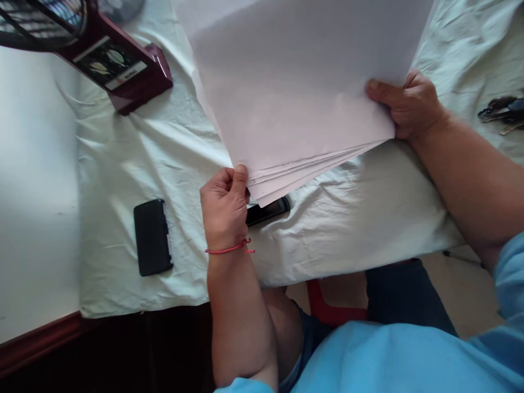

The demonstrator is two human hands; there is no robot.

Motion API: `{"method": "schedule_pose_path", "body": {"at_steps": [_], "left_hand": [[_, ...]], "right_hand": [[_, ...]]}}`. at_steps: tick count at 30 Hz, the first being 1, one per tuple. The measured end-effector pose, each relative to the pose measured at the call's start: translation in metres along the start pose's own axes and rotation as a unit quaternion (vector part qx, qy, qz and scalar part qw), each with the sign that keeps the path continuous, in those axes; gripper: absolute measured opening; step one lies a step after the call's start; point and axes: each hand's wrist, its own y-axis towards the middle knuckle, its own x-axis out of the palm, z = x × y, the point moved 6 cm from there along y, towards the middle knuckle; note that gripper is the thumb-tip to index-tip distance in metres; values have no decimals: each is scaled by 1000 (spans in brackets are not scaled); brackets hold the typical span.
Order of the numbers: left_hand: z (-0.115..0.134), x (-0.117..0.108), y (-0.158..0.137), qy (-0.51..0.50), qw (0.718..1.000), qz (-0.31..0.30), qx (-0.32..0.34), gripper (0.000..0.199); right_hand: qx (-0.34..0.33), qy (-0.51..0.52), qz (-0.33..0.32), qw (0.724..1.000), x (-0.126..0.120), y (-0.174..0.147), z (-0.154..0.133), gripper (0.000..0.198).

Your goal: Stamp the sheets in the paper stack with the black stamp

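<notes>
A stack of large white paper sheets (303,82) is held up over the cloth-covered table, its near edges slightly fanned. My left hand (227,202) pinches the near left corner between thumb and fingers. On the right side my right hand (413,106) grips the stack, thumb on top and fingers hidden underneath. Below the near edge a dark phone-like object (270,211) lies on the cloth, partly covered by the paper and my left hand.
A black rectangular case (152,237) lies on the pale green cloth (110,218) at left. A maroon table fan (123,65) stands at the back left, near the wall. Keys (503,112) lie at the far right. The table's front edge runs close to my body.
</notes>
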Motion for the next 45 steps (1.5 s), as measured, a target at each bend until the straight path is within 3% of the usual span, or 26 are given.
{"method": "schedule_pose_path", "body": {"at_steps": [4,9,21,45], "left_hand": [[5,1,0,26,1000,8,-6,54],[9,4,-1,17,999,6,-28,41],[5,4,0,8,999,-15,32,72],[9,4,1,19,1000,9,-15,33]], "right_hand": [[-6,5,-5,1000,0,2,1,75],[-15,-9,-3,1000,2,0,-2,67],[-15,-1,-8,1000,3,0,-3,72],[-24,-6,-13,1000,4,-3,-10,68]]}}
